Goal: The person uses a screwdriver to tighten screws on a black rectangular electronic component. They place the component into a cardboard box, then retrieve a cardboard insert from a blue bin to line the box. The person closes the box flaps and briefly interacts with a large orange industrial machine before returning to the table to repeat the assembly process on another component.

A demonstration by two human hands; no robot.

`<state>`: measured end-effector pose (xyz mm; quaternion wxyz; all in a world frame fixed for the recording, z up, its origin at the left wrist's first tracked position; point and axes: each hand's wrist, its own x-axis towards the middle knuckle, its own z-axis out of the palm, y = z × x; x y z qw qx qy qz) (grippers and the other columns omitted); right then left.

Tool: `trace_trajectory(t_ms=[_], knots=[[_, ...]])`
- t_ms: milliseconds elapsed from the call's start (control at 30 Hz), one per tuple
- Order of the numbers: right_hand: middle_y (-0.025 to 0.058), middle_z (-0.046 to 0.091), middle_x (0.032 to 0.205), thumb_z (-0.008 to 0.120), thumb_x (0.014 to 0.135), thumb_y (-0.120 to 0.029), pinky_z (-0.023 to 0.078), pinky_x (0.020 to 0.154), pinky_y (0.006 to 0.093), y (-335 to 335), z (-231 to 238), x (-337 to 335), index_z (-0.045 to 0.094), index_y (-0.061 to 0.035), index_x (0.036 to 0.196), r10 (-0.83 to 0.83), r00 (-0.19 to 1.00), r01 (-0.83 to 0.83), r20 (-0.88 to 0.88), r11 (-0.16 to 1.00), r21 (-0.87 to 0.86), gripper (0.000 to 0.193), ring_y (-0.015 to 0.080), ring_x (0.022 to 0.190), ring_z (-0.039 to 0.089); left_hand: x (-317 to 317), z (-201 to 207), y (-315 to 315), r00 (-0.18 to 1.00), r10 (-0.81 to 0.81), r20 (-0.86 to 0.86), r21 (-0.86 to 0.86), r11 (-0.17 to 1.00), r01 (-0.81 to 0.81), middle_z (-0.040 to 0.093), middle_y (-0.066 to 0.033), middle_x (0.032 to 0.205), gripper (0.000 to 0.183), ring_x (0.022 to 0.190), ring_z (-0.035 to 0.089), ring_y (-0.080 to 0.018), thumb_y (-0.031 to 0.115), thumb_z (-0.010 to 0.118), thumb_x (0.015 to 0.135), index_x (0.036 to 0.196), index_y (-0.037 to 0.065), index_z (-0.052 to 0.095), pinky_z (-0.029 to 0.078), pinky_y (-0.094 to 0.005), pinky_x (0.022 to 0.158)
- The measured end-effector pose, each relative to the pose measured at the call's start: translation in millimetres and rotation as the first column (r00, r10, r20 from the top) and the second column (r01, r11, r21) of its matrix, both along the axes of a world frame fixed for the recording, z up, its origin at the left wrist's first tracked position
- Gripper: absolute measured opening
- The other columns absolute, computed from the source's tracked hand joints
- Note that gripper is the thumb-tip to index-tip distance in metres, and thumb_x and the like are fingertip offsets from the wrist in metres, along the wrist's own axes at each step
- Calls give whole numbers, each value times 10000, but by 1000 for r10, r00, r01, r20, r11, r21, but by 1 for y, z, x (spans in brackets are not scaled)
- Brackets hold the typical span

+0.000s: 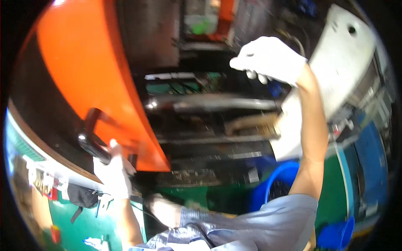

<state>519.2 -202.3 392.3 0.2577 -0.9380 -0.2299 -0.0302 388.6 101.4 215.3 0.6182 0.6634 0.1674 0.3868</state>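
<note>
An orange machine door [92, 62] with a black bar handle [86, 133] stands at my left. My left hand [112, 173], in a white glove, is closed round the handle's lower end. Raised at the upper right is my right hand [272, 58], also in a white glove. Its fingers are curled together, and anything inside them is hidden. It is apart from the white panel [343, 62] beside my right forearm. A shiny metal bar [213, 102], blurred, runs across the dark machine opening between my hands.
Below the white panel stands a blue bin [272, 184], with another blue container [337, 234] at the lower right. A black pouch [81, 195] hangs at the lower left above green floor [75, 219]. A blue cabinet [370, 157] is at the right edge.
</note>
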Motion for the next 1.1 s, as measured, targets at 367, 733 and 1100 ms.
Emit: trace_trajectory(t_ms=[367, 733, 1100], knots=[[132, 676, 1250, 706, 896, -442, 465, 1013, 364, 122, 18, 412, 645, -81, 1276, -154, 901, -171, 406, 733, 658, 528, 274, 1184, 618, 2, -26, -4, 955, 226, 195, -71, 974, -216, 361, -6, 427, 219, 294, 308, -102, 78, 502, 980, 821, 116, 357, 238, -259, 297], [191, 581, 1376, 596, 928, -586, 441, 1054, 400, 137, 34, 449, 512, -71, 1416, -121, 914, -143, 388, 798, 586, 715, 339, 1279, 544, 20, -35, 3, 933, 273, 234, -95, 962, -258, 452, -14, 560, 228, 472, 456, -140, 206, 545, 1000, 824, 88, 459, 392, -286, 474], [220, 668, 1192, 583, 959, -434, 468, 972, 410, 78, 29, 503, 651, -2, 1208, -219, 852, -244, 475, 637, 731, 503, 358, 1107, 621, 36, -30, 2, 945, 278, 169, -127, 957, -259, 476, -26, 590, 180, 490, 477, -141, 188, 554, 977, 874, 76, 459, 413, -287, 487]])
